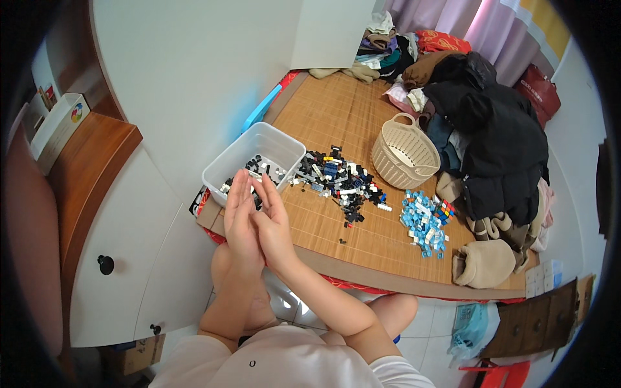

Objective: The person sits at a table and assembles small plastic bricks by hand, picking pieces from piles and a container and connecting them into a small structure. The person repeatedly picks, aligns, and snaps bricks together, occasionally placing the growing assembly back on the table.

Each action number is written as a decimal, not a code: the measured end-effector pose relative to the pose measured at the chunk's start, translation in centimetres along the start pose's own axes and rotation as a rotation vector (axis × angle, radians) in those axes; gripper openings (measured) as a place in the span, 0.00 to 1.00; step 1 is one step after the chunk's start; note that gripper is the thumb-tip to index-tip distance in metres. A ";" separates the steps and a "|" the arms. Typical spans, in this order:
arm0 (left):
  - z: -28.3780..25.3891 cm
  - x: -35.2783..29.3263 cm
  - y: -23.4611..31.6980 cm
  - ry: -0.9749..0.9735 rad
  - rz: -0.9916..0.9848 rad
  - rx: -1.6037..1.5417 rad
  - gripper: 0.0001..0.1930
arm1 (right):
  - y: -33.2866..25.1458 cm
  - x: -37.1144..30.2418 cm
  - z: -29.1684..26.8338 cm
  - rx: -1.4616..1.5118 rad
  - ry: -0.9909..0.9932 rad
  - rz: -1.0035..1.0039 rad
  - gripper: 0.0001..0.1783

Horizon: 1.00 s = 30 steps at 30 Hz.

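My left hand (240, 223) and my right hand (273, 226) are brought together side by side, palms facing inward, over the near rim of a clear plastic box (220, 161). Both hands have their fingers stretched out toward the box's inside. Whether anything small lies between the palms cannot be made out. Black, white and grey building bricks (257, 161) lie scattered on the box's bottom, partly hidden by my fingertips. Right of the box, a loose heap of mostly black, white and blue bricks (336, 174) spreads over the bamboo mat (323, 220).
A beige woven-look basket (394, 158) stands beyond the heap. Nearer lie light-blue and white bricks (422, 223), with a colourful puzzle cube (445, 210) beside them. Clothes, including a black jacket (491, 149), pile up at the right. A white cabinet (194, 77) borders the left.
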<state>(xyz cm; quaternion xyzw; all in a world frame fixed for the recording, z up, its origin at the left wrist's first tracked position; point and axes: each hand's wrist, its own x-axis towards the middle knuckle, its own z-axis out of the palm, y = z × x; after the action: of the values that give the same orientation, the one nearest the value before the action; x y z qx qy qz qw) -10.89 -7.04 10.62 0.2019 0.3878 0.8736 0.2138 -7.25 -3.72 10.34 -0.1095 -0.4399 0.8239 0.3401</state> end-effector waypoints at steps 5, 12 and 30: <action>0.6 -0.4 -0.2 0.012 -0.008 -0.034 0.26 | -0.2 -0.2 -0.5 0.003 0.012 -0.005 0.32; 1.6 -2.5 -4.7 -0.194 -0.242 -0.044 0.26 | -1.1 -3.3 -5.7 -0.100 0.211 -0.103 0.33; 2.5 -0.3 -17.6 -0.222 -0.575 0.237 0.27 | -4.1 -3.9 -24.6 -0.572 0.732 -0.048 0.34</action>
<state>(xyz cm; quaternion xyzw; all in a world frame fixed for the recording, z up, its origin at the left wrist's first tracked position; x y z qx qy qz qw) -5.54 5.04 -1.33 0.2018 0.5021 0.6989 0.4677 9.39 11.31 -1.35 -0.4721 -0.5030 0.5685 0.4482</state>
